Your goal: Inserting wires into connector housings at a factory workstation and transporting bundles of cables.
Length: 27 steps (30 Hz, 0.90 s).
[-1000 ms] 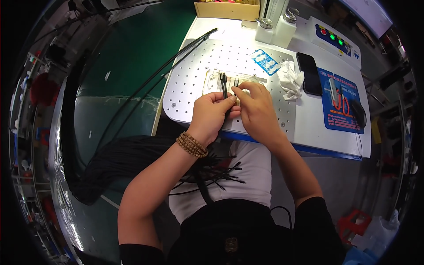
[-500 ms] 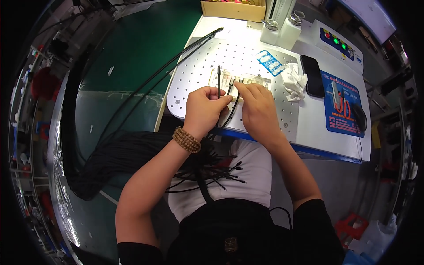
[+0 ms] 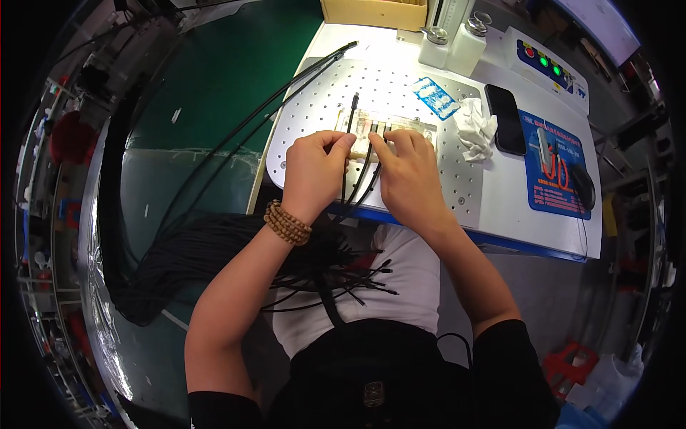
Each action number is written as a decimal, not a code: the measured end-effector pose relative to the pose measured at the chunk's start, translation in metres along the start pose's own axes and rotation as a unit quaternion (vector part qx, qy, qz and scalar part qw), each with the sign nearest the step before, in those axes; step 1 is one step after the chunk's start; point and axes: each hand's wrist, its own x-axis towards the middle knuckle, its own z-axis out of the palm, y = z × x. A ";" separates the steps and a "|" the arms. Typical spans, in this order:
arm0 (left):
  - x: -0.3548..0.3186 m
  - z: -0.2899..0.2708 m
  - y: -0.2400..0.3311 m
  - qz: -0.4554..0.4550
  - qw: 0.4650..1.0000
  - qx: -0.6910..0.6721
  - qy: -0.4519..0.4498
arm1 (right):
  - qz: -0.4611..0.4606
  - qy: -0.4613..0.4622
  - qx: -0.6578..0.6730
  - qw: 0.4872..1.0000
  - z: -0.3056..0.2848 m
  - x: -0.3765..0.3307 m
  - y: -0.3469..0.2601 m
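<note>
My left hand pinches a black cable between thumb and forefinger, its slim plug end pointing up and away from me. Beside it, my right hand has its fingertips down on the black plug ends of cables lying in a pale, clear fixture block. The right thumb is mostly hidden. Two cables run from the fixture toward me, past the table's near edge. The fixture sits on a perforated metal plate, and its near side is partly covered by my fingers.
Right of the plate lie crumpled tissue, a phone and a blue mat with a mouse. Two dispenser bottles and a button box stand behind. A bundle of black cables crosses my lap.
My left hand has drawn slightly left and away from the right hand, with the upright cable in its pinch. Another cable now lies in the fixture under my right fingertips.
</note>
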 end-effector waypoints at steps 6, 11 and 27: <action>-0.008 -0.005 0.010 0.010 0.998 -0.048 -0.050 | 0.005 -0.002 -0.002 1.000 -0.001 -0.003 -0.002; -0.005 -0.005 0.012 -0.030 0.990 -0.057 -0.129 | 0.002 0.003 0.009 1.000 0.001 -0.003 -0.001; -0.004 -0.008 0.018 -0.220 0.910 -0.296 -0.189 | 0.001 0.008 0.022 1.000 -0.002 -0.003 -0.002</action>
